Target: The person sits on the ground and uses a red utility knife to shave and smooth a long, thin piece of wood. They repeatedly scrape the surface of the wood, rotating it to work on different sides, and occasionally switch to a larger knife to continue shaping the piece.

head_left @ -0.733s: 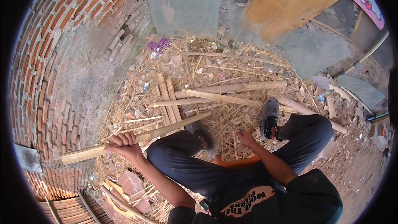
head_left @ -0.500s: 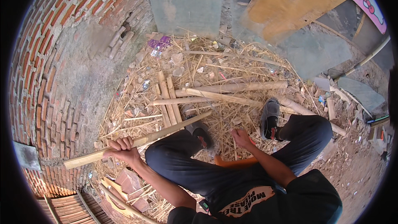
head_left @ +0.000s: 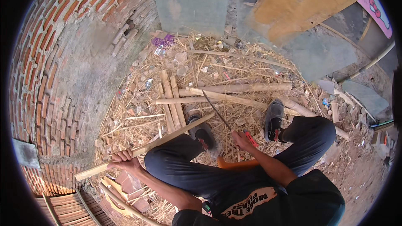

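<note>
My left hand (head_left: 123,161) is closed around a long pale split-bamboo strip (head_left: 167,137). The strip slants up to the right across my bent left leg, its far end above my left shoe. In my right hand (head_left: 240,140), between my knees, is a long-bladed knife. Its thin dark blade (head_left: 217,111) points up and to the left, and a bit of red handle (head_left: 251,139) shows behind my fist. The blade is seen almost edge-on and passes close to the strip's far end; whether they touch I cannot tell.
Bamboo poles (head_left: 251,88) and split pieces (head_left: 171,100) lie crossed on straw-like shavings ahead of my feet. An orange seat edge (head_left: 236,164) shows under me. To the left rises a brick wall (head_left: 50,92); boards (head_left: 190,4) lean at the back.
The bamboo strip and my left hand have shifted slightly; the strip's near end has moved right and down. The knife's blade and red handle, hard to see before, now show clearly.
</note>
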A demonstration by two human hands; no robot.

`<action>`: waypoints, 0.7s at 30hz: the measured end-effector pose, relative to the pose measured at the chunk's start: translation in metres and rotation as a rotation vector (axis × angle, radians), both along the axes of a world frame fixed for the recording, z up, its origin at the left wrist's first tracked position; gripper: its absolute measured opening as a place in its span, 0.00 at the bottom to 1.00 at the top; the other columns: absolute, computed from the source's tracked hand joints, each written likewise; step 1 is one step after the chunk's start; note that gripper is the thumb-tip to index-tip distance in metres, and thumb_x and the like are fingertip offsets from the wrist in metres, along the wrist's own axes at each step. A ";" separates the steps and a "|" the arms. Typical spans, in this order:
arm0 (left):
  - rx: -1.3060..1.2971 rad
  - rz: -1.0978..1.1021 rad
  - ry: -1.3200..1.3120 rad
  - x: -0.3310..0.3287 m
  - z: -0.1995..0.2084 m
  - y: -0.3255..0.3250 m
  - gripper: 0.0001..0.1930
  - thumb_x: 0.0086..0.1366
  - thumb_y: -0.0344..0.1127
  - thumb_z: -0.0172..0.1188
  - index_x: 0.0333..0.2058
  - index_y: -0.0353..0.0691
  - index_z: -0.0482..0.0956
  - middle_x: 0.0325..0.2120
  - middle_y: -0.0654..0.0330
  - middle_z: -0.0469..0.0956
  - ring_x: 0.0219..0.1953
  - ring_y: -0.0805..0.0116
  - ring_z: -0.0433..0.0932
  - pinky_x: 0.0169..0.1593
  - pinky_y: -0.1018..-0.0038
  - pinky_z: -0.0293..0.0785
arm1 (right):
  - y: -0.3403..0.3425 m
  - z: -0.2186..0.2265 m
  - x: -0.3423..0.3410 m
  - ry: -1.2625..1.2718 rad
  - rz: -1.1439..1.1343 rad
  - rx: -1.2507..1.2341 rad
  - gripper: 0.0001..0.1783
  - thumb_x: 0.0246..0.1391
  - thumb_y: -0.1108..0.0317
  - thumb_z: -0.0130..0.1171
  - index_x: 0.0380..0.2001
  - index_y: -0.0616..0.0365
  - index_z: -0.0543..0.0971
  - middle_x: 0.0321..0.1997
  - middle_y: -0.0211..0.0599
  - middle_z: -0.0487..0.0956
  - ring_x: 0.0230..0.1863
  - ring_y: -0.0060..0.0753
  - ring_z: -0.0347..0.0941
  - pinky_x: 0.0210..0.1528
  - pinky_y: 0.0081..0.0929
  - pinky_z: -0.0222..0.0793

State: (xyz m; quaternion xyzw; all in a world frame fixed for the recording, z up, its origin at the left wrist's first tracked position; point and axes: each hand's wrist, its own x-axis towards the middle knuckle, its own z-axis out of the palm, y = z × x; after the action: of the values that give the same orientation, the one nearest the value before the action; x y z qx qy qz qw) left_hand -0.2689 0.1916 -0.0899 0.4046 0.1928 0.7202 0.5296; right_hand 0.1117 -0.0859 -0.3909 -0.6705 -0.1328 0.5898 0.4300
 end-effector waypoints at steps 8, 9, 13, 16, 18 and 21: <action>-0.109 0.251 -0.002 -0.012 -0.011 -0.006 0.36 0.73 0.79 0.39 0.22 0.53 0.48 0.13 0.73 0.42 0.15 0.77 0.38 0.18 0.76 0.40 | -0.022 -0.026 -0.006 -0.277 0.090 -0.216 0.43 0.72 0.32 0.46 0.17 0.61 0.74 0.13 0.39 0.74 0.15 0.38 0.75 0.26 0.44 0.74; -0.115 0.265 -0.006 -0.025 -0.019 -0.007 0.36 0.73 0.79 0.39 0.22 0.54 0.48 0.13 0.73 0.42 0.15 0.77 0.38 0.18 0.76 0.40 | -0.023 -0.021 -0.007 -0.263 0.088 -0.206 0.43 0.71 0.32 0.46 0.18 0.62 0.75 0.13 0.39 0.74 0.16 0.39 0.75 0.27 0.45 0.74; -0.108 0.229 -0.030 -0.029 -0.022 -0.009 0.36 0.73 0.79 0.39 0.22 0.54 0.48 0.13 0.72 0.42 0.15 0.77 0.37 0.18 0.76 0.41 | -0.011 0.008 -0.008 -0.282 0.038 -0.096 0.44 0.71 0.32 0.45 0.19 0.64 0.78 0.14 0.41 0.76 0.18 0.40 0.79 0.29 0.46 0.76; -0.094 0.232 0.002 -0.032 -0.023 -0.009 0.36 0.72 0.80 0.40 0.22 0.54 0.48 0.13 0.72 0.42 0.15 0.76 0.37 0.18 0.76 0.41 | -0.004 0.008 -0.007 -0.311 -0.003 0.020 0.44 0.72 0.32 0.45 0.21 0.65 0.79 0.15 0.41 0.77 0.18 0.41 0.79 0.31 0.45 0.77; -0.095 0.256 0.024 -0.030 -0.024 -0.008 0.37 0.71 0.81 0.41 0.22 0.54 0.48 0.13 0.72 0.42 0.15 0.76 0.37 0.18 0.76 0.42 | -0.006 -0.002 -0.005 -0.284 0.095 -0.145 0.44 0.72 0.33 0.45 0.21 0.65 0.79 0.15 0.42 0.77 0.18 0.41 0.79 0.32 0.45 0.76; -0.172 0.287 -0.016 -0.023 -0.021 -0.011 0.37 0.71 0.80 0.41 0.22 0.54 0.48 0.13 0.73 0.42 0.15 0.76 0.37 0.18 0.76 0.42 | -0.018 -0.024 -0.004 -0.285 0.153 -0.283 0.43 0.72 0.33 0.46 0.22 0.66 0.80 0.15 0.42 0.77 0.19 0.42 0.78 0.33 0.44 0.76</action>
State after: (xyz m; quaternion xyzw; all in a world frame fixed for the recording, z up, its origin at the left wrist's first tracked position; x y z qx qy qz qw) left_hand -0.2924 0.1806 -0.1106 0.3203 0.3055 0.7725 0.4554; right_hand 0.1081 -0.1040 -0.4146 -0.7888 -0.1584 0.5327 0.2624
